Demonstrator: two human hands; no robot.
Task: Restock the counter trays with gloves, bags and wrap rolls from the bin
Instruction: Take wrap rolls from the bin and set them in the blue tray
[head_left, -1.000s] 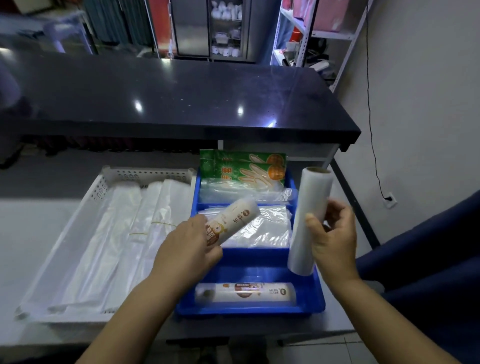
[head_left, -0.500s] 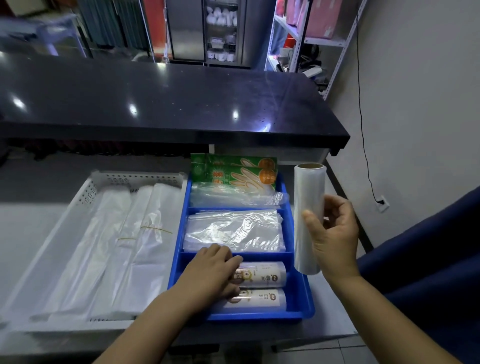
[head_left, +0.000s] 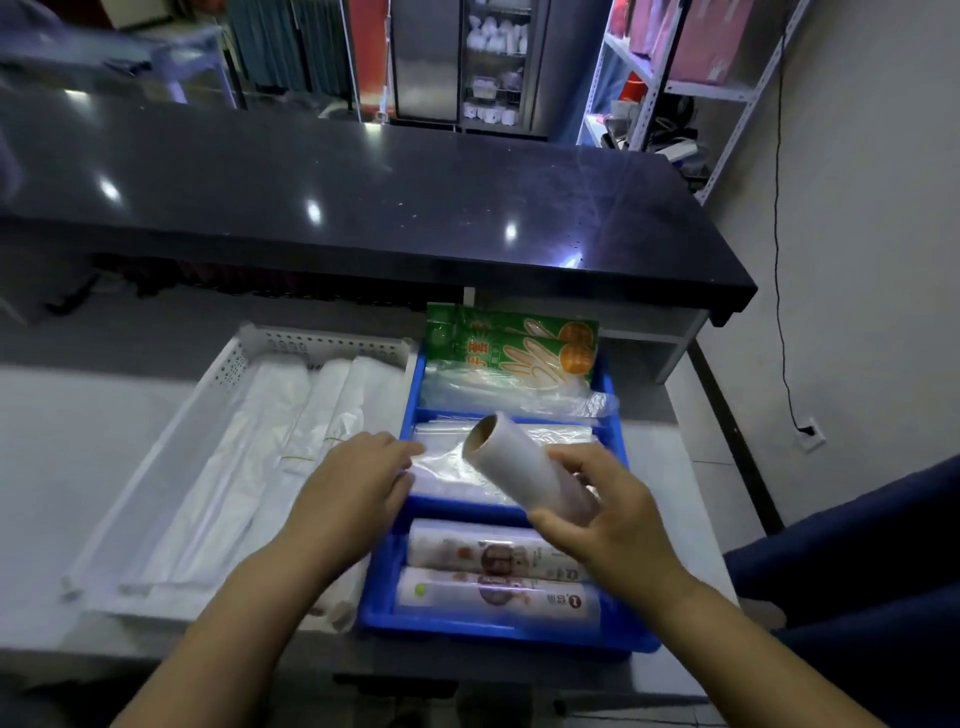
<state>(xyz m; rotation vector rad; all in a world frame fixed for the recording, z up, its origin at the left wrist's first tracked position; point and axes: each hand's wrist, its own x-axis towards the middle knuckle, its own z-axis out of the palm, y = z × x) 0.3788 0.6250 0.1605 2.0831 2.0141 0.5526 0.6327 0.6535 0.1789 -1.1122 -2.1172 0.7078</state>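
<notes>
A blue tray (head_left: 613, 642) with three compartments sits on the grey counter. Green glove packs (head_left: 511, 343) stand in its far section, clear bags (head_left: 447, 462) lie in the middle one, and two labelled wrap rolls (head_left: 493, 574) fill the near one. My right hand (head_left: 610, 512) grips a plain clear wrap roll (head_left: 524, 467), tilted with its cardboard core end toward the upper left, above the middle and near sections. My left hand (head_left: 353, 493) hovers empty over the tray's left edge, fingers spread.
A white perforated tray (head_left: 322, 345) of folded white plastic bags (head_left: 244, 467) lies left of the blue tray. A dark glossy countertop (head_left: 363, 197) overhangs behind. A blue chair (head_left: 857, 571) stands at right, with a wall socket (head_left: 808, 432) and metal shelving (head_left: 675, 88) beyond.
My left hand set a labelled roll into the near compartment and lifted off it. My right hand swung the clear roll from upright at the tray's right edge to tilted over the tray.
</notes>
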